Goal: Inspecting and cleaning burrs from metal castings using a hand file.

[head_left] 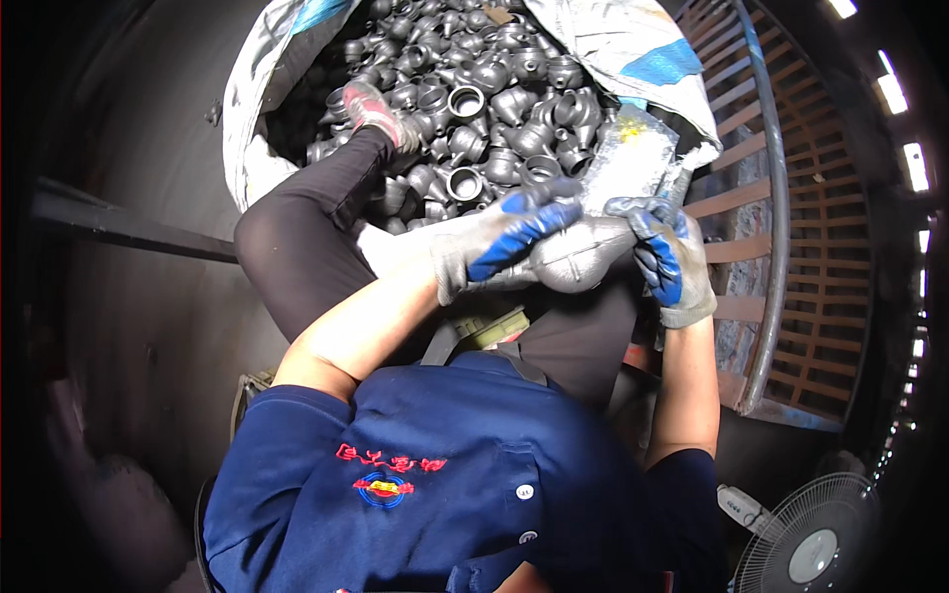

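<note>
Head view: grey bulbous casting (583, 262) sits between both gloved hands, above the lap. Right hand (674, 255) has fingers curled onto its narrow end. Left hand (512, 235) has fingers extended along the other end; can't tell if gripping. White sack (242, 133) of grey parts (467, 145) ahead, fan (816, 555) lower right.

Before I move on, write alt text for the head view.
A gloved right hand grips a grey bulb-shaped part, the gloved left hand at its other end. Beyond, a white sack holds many grey parts, one shoe among them; a fan shows at lower right.
</note>
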Available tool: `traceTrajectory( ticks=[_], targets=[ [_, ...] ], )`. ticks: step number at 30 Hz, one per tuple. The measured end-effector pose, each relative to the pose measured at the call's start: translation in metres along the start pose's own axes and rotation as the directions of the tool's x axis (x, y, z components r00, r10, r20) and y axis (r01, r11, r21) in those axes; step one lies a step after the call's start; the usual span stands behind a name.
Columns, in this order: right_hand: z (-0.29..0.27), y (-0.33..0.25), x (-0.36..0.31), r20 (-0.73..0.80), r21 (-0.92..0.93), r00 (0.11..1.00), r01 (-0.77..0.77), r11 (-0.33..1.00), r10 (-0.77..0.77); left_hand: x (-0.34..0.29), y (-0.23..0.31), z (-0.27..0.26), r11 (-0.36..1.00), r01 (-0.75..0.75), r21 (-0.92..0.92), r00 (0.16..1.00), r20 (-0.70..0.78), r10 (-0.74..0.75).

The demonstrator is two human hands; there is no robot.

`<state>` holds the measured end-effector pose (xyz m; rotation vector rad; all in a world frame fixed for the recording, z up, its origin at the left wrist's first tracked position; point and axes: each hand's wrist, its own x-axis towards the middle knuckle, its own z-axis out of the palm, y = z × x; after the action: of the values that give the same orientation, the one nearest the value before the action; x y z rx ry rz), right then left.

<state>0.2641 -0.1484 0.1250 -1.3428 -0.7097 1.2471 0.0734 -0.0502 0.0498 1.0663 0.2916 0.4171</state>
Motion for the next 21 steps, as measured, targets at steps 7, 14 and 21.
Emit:
traceTrajectory(
  ticks=[7,14,21],
  targets=[
    [0.036,0.016,0.027,-0.061,-0.178,0.997,0.026,0.984,-0.037,-0.018,0.008,-0.004,0.952,-0.023,-0.306,1.0,-0.025,0.016],
    [0.043,0.047,-0.01,0.131,-0.608,0.912,0.383,0.696,-0.388,-0.013,0.001,-0.033,0.658,-0.098,-0.747,0.963,-0.238,-0.127],
    [0.065,0.067,-0.016,0.197,-0.75,0.836,0.465,0.47,-0.512,-0.012,-0.009,-0.04,0.697,-0.259,-0.668,0.896,-0.437,-0.086]
  ],
)
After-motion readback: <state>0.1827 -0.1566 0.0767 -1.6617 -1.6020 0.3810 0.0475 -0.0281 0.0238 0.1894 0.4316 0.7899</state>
